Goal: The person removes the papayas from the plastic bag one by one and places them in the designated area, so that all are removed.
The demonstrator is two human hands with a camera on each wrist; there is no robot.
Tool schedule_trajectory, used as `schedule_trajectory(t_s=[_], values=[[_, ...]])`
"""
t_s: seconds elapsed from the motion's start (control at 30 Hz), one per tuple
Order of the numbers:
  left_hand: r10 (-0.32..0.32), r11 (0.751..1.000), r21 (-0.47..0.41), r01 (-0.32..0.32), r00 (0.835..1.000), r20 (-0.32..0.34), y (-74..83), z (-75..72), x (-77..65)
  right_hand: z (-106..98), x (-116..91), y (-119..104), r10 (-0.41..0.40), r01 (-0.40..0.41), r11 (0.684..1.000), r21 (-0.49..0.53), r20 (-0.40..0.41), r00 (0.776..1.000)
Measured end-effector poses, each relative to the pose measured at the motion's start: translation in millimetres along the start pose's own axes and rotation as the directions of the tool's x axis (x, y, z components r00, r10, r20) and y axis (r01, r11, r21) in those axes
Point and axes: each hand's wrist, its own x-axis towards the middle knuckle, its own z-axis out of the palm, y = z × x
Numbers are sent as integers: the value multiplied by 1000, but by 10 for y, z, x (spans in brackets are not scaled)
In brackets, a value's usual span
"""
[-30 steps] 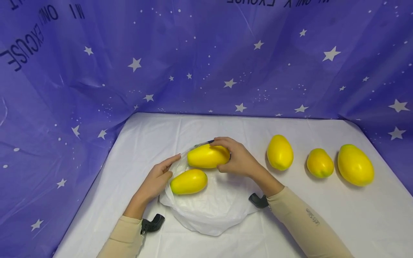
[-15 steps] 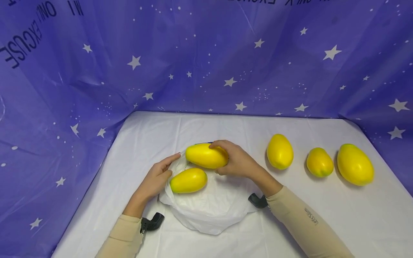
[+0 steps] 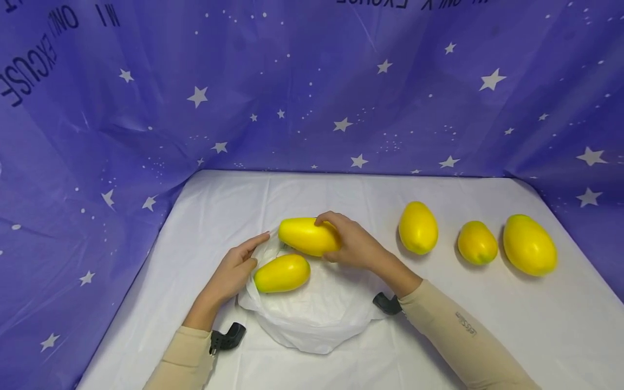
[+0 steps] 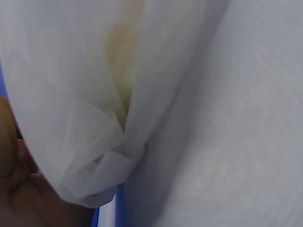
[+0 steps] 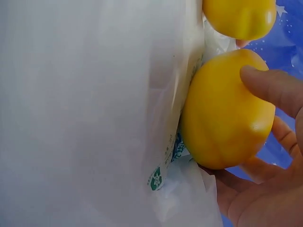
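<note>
1. Your left hand (image 3: 233, 273) lies at the bag's left rim, index finger extended. The film hides much of this hand in the left wrist view, so you cannot tell whether the thumb pinches the plastic. The placement appears meant to hold that side of the mouth back.
2. The white plastic bag (image 3: 322, 333) lies on the tabletop (image 3: 414, 352) with its mouth spread; its near rim sags in loose folds.
3. The near yellow fruit (image 3: 283, 273) lies on its side inside the bag, left end against the film, which probably checks rolling.
4. The far yellow fruit (image 3: 303, 234) lies sideways at the bag's far edge. Your right hand (image 3: 355, 242) grips its right end between thumb and fingers, likely for control of its angle. You cannot tell whether the bag bears its weight.
5. Beyond your right hand stand three loose fruits: the medium fruit (image 3: 418, 227), the small fruit (image 3: 478, 242) and the large fruit (image 3: 530, 245). None obstructs the bag.
6. A starred purple sheet (image 3: 292, 135) bounds the tabletop's far side; your own right hand covers the gripped end.
</note>
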Motion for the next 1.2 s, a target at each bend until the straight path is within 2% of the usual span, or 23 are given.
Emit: schedule_trajectory(t_s=[0.23, 0.57, 0.8, 1.0, 1.2], values=[[-3, 1000, -10, 3, 1000, -1, 2, -2, -2, 16, -14, -9, 44, -44, 999, 0, 1, 999], [-19, 1000, -3, 19, 1000, 0, 11, 12, -15, -1, -106, 0, 31, -32, 999, -3, -29, 999], [-16, 1000, 2, 16, 1000, -5, 11, 26, -17, -62, -224, -47, 10, -8, 1000, 21, -87, 996], [-8, 1000, -11, 8, 1000, 2, -10, 26, -15, -135, -365, -90, 52, -46, 998, 47, -128, 990], [-3, 1000, 12, 3, 1000, -4, -14, 13, -8, -216, -512, -110, 104, -94, 993, 65, -188, 977]])
